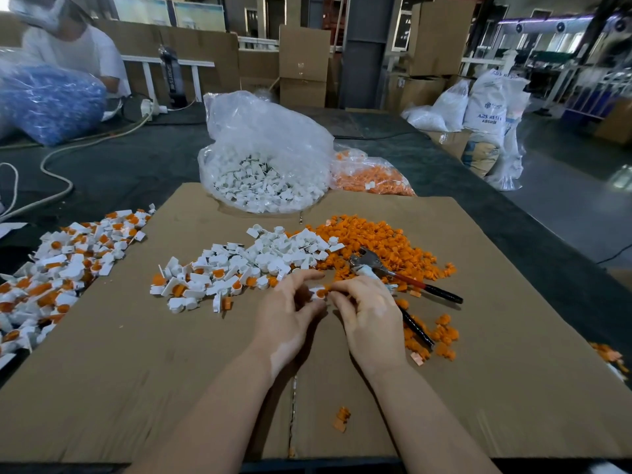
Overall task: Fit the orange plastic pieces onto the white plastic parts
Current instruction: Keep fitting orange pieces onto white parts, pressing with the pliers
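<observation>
My left hand [289, 311] and my right hand [367, 314] meet over the cardboard sheet [171, 371]. Between their fingertips they pinch one white part with an orange piece in it [319, 293]. Just beyond the hands lies a heap of loose white parts [260, 258], some with orange pieces in them. To its right spreads a heap of orange pieces [383, 244]. A pile of fitted white-and-orange parts [65, 265] lies at the left edge of the cardboard.
Red-handled pliers [403, 278] lie on the orange heap beside my right hand. A clear bag of white parts [263, 165] and a bag of orange pieces [372, 176] stand behind. A stray orange piece [342, 419] lies near. A person in white [71, 46] sits far left.
</observation>
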Demonstrator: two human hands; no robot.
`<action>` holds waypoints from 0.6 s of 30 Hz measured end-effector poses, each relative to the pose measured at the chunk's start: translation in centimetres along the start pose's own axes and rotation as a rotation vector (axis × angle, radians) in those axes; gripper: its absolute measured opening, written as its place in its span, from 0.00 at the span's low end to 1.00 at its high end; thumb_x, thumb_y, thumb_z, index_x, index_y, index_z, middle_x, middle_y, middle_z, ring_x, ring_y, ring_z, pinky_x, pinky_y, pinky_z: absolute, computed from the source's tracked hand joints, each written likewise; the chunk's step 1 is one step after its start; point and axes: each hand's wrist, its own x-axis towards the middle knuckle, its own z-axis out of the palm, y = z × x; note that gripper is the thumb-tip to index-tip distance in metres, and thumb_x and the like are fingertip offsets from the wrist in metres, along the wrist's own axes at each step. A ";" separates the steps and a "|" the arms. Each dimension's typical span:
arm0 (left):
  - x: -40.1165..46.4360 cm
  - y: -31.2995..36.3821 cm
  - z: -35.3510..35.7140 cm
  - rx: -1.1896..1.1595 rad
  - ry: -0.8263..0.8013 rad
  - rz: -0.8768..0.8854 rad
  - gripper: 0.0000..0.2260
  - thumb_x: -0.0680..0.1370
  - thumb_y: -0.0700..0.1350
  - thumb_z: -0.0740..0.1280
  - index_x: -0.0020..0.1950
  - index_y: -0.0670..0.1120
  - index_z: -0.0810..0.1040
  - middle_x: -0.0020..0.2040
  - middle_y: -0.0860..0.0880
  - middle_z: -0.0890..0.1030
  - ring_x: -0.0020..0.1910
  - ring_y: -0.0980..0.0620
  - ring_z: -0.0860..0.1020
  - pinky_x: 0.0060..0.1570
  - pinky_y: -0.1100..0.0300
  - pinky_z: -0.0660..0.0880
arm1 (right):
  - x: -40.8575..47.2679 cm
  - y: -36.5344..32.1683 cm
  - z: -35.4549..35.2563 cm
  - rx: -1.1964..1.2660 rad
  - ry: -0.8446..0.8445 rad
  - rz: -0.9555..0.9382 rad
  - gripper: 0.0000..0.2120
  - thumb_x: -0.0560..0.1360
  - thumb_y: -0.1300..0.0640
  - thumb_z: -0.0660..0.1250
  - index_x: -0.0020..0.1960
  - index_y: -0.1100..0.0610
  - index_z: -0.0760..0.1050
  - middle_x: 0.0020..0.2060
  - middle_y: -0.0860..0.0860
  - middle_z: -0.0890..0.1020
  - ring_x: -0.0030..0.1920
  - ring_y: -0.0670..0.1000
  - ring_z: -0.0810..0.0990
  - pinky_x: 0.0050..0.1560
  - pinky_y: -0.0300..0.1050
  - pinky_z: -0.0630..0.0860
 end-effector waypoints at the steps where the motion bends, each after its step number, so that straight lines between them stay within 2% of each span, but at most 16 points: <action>1: 0.0 0.0 0.0 -0.026 0.046 -0.017 0.12 0.74 0.39 0.70 0.52 0.54 0.78 0.42 0.53 0.77 0.41 0.58 0.75 0.42 0.71 0.70 | 0.0 0.1 0.0 -0.012 0.024 0.021 0.03 0.72 0.63 0.70 0.45 0.60 0.81 0.40 0.51 0.81 0.45 0.50 0.79 0.48 0.39 0.73; 4: 0.1 -0.1 -0.2 -0.056 0.231 -0.071 0.10 0.76 0.36 0.66 0.49 0.52 0.79 0.46 0.50 0.75 0.44 0.57 0.75 0.48 0.65 0.71 | -0.1 0.3 0.1 -0.058 0.089 0.056 0.03 0.71 0.66 0.71 0.43 0.61 0.81 0.39 0.52 0.82 0.43 0.51 0.80 0.46 0.39 0.74; 7: 0.3 -0.2 -0.4 0.019 0.381 -0.114 0.10 0.77 0.36 0.63 0.56 0.46 0.78 0.49 0.50 0.69 0.43 0.59 0.72 0.46 0.73 0.65 | -0.3 0.1 0.1 -0.138 0.140 0.073 0.03 0.68 0.67 0.72 0.39 0.61 0.80 0.37 0.52 0.82 0.34 0.51 0.80 0.33 0.41 0.76; 9: 0.4 -0.2 -0.4 0.051 0.383 -0.172 0.15 0.78 0.36 0.63 0.64 0.42 0.73 0.53 0.50 0.65 0.50 0.53 0.72 0.51 0.76 0.61 | -0.3 -0.1 0.0 -0.213 0.136 0.112 0.05 0.66 0.64 0.73 0.36 0.60 0.78 0.38 0.53 0.82 0.29 0.51 0.78 0.26 0.40 0.72; 13: 0.5 -0.3 -0.2 0.157 0.327 -0.240 0.22 0.78 0.36 0.62 0.72 0.40 0.64 0.64 0.44 0.64 0.65 0.46 0.66 0.59 0.66 0.60 | -0.4 -0.2 0.1 -0.373 0.045 0.112 0.09 0.62 0.63 0.76 0.32 0.59 0.75 0.41 0.57 0.83 0.24 0.54 0.76 0.22 0.39 0.68; 16: 0.5 -0.1 -0.1 0.235 0.289 -0.260 0.22 0.78 0.35 0.60 0.73 0.39 0.61 0.71 0.41 0.60 0.71 0.44 0.59 0.66 0.60 0.60 | -0.4 0.0 0.3 -0.442 -0.008 0.071 0.14 0.55 0.68 0.79 0.30 0.59 0.75 0.33 0.56 0.80 0.24 0.53 0.75 0.22 0.39 0.69; 18: 0.5 0.0 -0.1 0.272 0.274 -0.270 0.23 0.78 0.35 0.59 0.73 0.38 0.59 0.74 0.42 0.56 0.73 0.45 0.55 0.68 0.57 0.59 | -0.4 0.3 0.5 -0.427 -0.027 0.058 0.15 0.53 0.71 0.79 0.30 0.59 0.75 0.30 0.54 0.78 0.25 0.53 0.75 0.24 0.41 0.71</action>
